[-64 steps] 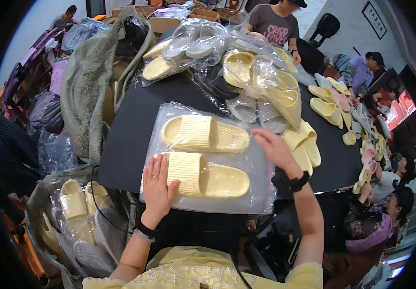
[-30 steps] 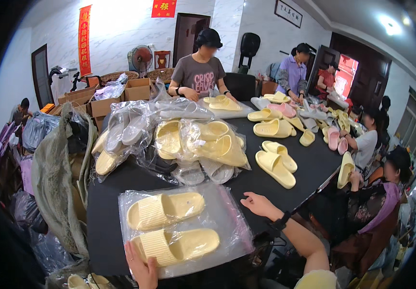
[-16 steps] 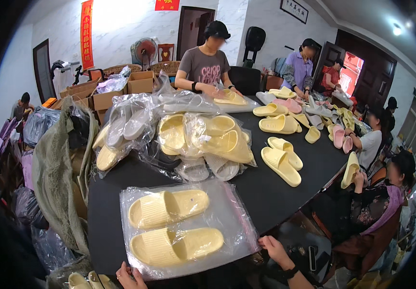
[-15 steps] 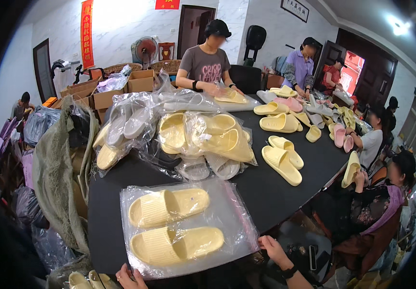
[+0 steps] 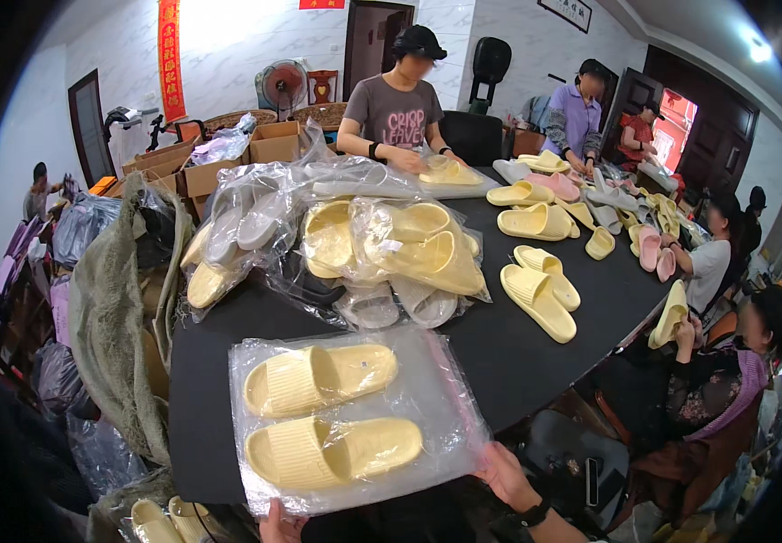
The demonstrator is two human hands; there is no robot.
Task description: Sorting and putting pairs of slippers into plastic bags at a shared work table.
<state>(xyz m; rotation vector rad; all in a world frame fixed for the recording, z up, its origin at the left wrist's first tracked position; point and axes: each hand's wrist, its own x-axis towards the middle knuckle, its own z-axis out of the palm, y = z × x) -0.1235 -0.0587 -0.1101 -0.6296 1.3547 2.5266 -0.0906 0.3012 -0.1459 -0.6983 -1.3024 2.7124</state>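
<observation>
A clear plastic bag (image 5: 432,389) with a pinkish strip along its right edge lies at the near end of the black table. Inside, two pale yellow slippers (image 5: 346,450) rest side by side, toes to the left. My left hand (image 5: 281,525) pinches the bag's near edge, thumb on top, with its other fingers partly hidden below. At the near right corner, my right hand (image 5: 507,475) grips the bag between thumb and fingers; a dark band circles that wrist.
Beyond the bag, bagged yellow and grey slippers (image 5: 409,244) are heaped on the black table (image 5: 463,348). A loose yellow pair (image 5: 540,294) lies to the right. Several co-workers sit or stand around the table, one handling a yellow slipper (image 5: 669,315). Sacking (image 5: 119,335) hangs at the left.
My left hand has moved right along the bag's near edge and closed on it. My right hand has shifted slightly left, taking a fuller hold of the corner.
</observation>
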